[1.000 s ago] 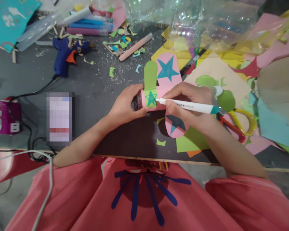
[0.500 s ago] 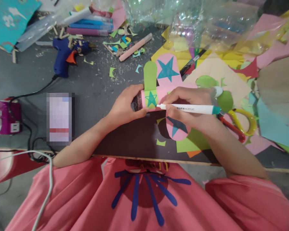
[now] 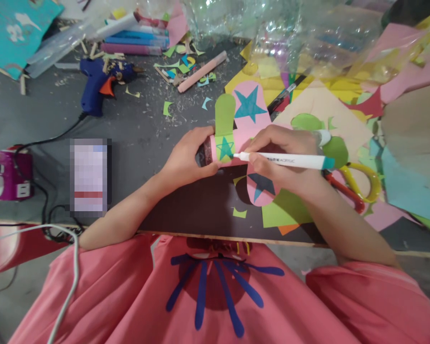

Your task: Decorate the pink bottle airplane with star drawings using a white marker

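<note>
A paper-covered bottle (image 3: 241, 138) lies on its side on the dark table, wrapped in pink with a green band. Its dark end sits between the thumb and fingers of my left hand (image 3: 188, 155). Pink flaps with teal stars stick out from it, along with a green flap (image 3: 224, 114). My right hand (image 3: 279, 148) is closed on a white acrylic marker (image 3: 294, 161) with a teal end. The marker's tip touches the green band beside a small teal star (image 3: 225, 148), partly filled in. My right hand hides the bottle's right part.
A blue glue gun (image 3: 95, 86) with a cord and a phone (image 3: 89, 177) lie at left. Yellow-and-red scissors (image 3: 361, 184) rest right of my right hand. Paper scraps, markers (image 3: 136, 38) and clear plastic bottles (image 3: 236, 24) crowd the far side and right.
The marker has shifted slightly right, its tip a little higher, and the small star shows more teal. The lower pink flap has turned slightly. My left hand keeps its hold.
</note>
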Demonstrator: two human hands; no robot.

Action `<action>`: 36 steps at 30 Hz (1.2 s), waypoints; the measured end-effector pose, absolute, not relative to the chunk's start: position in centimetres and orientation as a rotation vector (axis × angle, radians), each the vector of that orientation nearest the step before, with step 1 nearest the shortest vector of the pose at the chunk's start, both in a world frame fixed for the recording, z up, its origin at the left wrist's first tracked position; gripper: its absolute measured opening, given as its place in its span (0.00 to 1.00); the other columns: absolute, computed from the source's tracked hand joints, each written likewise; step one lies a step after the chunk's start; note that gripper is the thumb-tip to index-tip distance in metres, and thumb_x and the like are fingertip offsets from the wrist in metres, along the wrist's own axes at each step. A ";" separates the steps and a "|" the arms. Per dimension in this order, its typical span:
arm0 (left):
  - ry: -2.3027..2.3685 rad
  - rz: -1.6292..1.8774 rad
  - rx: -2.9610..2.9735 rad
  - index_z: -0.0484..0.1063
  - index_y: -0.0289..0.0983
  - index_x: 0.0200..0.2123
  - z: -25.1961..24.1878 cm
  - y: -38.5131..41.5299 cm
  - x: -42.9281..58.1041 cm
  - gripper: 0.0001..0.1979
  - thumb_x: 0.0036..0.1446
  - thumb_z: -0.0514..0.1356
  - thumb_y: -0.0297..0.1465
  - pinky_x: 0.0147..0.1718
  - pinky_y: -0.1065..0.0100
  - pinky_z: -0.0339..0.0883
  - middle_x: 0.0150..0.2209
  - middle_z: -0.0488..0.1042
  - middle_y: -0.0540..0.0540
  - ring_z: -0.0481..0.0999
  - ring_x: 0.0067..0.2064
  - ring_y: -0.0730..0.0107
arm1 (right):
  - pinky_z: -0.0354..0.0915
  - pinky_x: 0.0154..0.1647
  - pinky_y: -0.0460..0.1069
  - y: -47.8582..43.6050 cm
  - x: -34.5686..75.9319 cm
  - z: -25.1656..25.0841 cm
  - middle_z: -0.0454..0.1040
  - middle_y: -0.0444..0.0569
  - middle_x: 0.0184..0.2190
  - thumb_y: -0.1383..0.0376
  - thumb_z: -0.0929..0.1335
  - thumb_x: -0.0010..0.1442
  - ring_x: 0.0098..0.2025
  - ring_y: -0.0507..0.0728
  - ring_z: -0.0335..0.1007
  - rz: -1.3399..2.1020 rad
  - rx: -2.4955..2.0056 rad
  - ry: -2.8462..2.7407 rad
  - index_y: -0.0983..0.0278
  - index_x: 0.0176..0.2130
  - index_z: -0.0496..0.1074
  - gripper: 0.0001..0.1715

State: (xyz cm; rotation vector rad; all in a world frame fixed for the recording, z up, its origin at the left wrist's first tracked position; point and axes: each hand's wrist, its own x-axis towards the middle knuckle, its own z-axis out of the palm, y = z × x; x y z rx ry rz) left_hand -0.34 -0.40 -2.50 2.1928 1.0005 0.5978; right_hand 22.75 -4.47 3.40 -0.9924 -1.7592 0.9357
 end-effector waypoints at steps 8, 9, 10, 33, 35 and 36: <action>0.907 0.581 2.279 0.67 0.37 0.60 -2.2 -0.5 0.0 0.29 0.58 0.63 0.41 0.58 0.55 0.70 0.57 0.77 0.39 0.76 0.57 0.52 | 0.58 0.21 0.42 -4.9 21.9 3.2 0.77 0.42 0.25 0.60 0.76 0.62 0.22 0.45 0.64 0.967 -1.008 -1.747 0.64 0.33 0.76 0.11; 0.912 0.576 2.281 0.67 0.37 0.60 -2.1 -0.5 0.1 0.29 0.58 0.63 0.41 0.58 0.55 0.70 0.57 0.77 0.39 0.76 0.57 0.52 | 0.57 0.21 0.41 -4.9 21.9 3.2 0.77 0.42 0.25 0.60 0.76 0.62 0.22 0.45 0.64 0.980 -1.014 -1.738 0.64 0.33 0.76 0.11; 0.917 0.570 2.280 0.67 0.37 0.59 -2.1 -0.5 0.1 0.28 0.58 0.63 0.41 0.58 0.55 0.70 0.56 0.77 0.39 0.76 0.57 0.52 | 0.57 0.20 0.41 -4.9 21.9 3.2 0.76 0.41 0.25 0.60 0.76 0.62 0.22 0.44 0.64 0.993 -1.019 -1.730 0.64 0.33 0.76 0.11; 0.950 0.536 2.253 0.68 0.39 0.60 -2.1 -0.5 0.0 0.29 0.56 0.63 0.42 0.59 0.54 0.69 0.57 0.77 0.40 0.76 0.57 0.52 | 0.56 0.20 0.45 -5.0 22.0 3.1 0.74 0.40 0.24 0.54 0.75 0.62 0.21 0.47 0.62 1.022 -1.084 -1.722 0.62 0.31 0.75 0.15; 0.935 0.554 2.254 0.68 0.38 0.59 -2.0 -0.5 0.0 0.29 0.56 0.63 0.41 0.58 0.54 0.69 0.57 0.77 0.40 0.76 0.57 0.52 | 0.58 0.21 0.46 -4.9 22.0 3.1 0.75 0.41 0.24 0.51 0.75 0.62 0.21 0.48 0.62 1.017 -1.100 -1.731 0.61 0.31 0.75 0.17; 0.931 0.560 2.254 0.68 0.38 0.59 -2.0 -0.5 0.0 0.29 0.56 0.63 0.41 0.58 0.54 0.70 0.56 0.77 0.40 0.76 0.57 0.52 | 0.58 0.21 0.46 -4.9 22.0 3.1 0.75 0.41 0.24 0.50 0.75 0.61 0.21 0.48 0.63 1.020 -1.108 -1.732 0.60 0.31 0.75 0.17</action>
